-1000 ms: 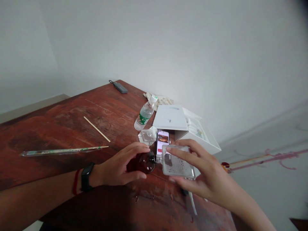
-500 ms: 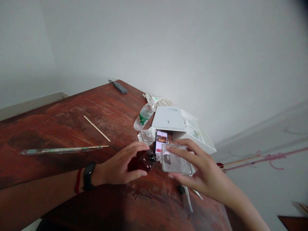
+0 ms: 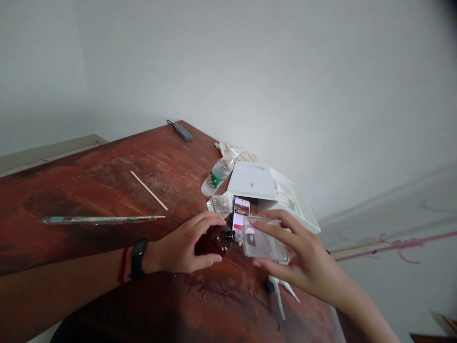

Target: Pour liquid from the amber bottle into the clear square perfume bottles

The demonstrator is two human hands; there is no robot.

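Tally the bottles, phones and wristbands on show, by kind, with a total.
Bottles: 3 (dark red bottle, clear squarish bottle, green-labelled bottle)
Phone: 1
Wristbands: 2 (black wristband, red wristband)
Total: 6

Head-worn view, forward and down (from fairly near) over both hands (image 3: 183, 245) and the tabletop (image 3: 107, 181)

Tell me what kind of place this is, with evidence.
Probably an ordinary indoor room, perhaps at home: a worn wooden table against a plain white wall, with a lit phone and a plastic drink bottle on it.
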